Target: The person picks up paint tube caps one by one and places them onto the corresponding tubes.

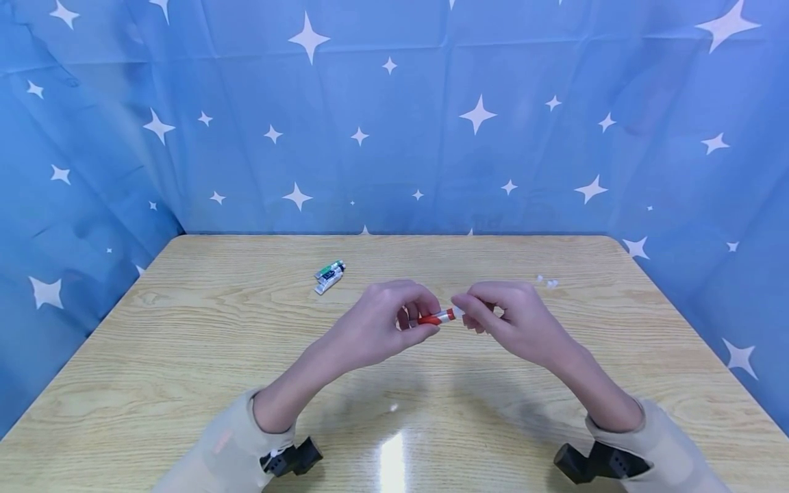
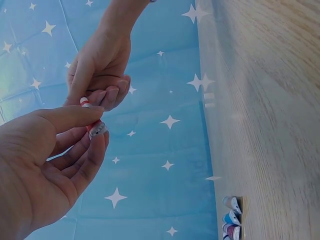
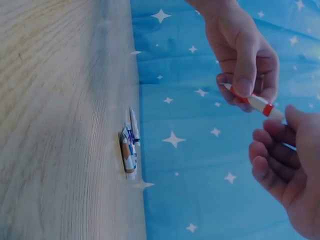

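My left hand [image 1: 394, 322] pinches a small red and white paint tube [image 1: 436, 318] between thumb and fingers above the middle of the table. Its flat crimped end [image 2: 98, 129] points back toward the left palm. At the other end, the white cap [image 3: 276, 114] is pinched by the thumb and forefinger of my right hand [image 1: 514, 318]. Cap and tube lie in one line; whether the cap is loose I cannot tell. Farther back, left of the hands, several similar tubes [image 1: 329, 276] lie side by side on the table.
A few small white pieces [image 1: 547, 281], looking like caps, lie on the wooden table [image 1: 185, 342] at the back right. Behind the table hangs a blue cloth [image 1: 394, 157] with white stars. Light glares off the table near its front.
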The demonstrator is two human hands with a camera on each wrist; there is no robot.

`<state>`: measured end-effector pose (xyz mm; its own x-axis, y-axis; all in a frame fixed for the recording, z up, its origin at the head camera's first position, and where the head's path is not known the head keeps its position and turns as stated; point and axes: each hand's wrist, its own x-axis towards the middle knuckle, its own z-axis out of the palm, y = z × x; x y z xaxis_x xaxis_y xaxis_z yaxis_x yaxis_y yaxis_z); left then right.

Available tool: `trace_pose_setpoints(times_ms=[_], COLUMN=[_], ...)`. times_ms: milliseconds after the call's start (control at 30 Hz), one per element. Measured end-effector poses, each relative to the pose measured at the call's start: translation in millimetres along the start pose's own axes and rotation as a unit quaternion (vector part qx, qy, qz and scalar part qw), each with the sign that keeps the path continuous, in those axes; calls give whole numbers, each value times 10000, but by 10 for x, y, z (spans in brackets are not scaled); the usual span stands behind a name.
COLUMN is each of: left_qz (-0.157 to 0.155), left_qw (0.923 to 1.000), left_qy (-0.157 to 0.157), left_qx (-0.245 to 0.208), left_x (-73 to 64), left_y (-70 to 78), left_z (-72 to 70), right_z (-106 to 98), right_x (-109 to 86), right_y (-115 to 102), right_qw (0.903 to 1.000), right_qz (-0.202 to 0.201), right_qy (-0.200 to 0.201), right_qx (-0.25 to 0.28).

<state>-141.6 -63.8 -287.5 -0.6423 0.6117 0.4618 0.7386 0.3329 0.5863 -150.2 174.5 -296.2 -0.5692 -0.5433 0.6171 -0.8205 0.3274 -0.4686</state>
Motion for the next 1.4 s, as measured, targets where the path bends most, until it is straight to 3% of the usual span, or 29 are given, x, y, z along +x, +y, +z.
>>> trace_pose_setpoints(times_ms=[200,367,567,1200,1400], left_qz=[-117,-261,-210,-149,-91], left_qw=[9999,9996,9997,9998,9999], left_qy=[0,-21,34,109,88], left_qx=[4,-101,-152,-6,-55], left_x=[9,13,17,16,16], left_y=[-29,-73,-97,-69,-61], left_z=[-7,-18,-22,-14,-22], right_z=[-58,-95,-97,-46,-42], right_x=[-3,23,54,36,47], right_y=[-17,6,28,14,22], right_qw=[9995,9999,9982,9989,9973], right_qz=[316,-99,-582,-367,-718], right_qy=[-60,-65,-133,95,92], right_qx=[56,76,-38,-293,-158])
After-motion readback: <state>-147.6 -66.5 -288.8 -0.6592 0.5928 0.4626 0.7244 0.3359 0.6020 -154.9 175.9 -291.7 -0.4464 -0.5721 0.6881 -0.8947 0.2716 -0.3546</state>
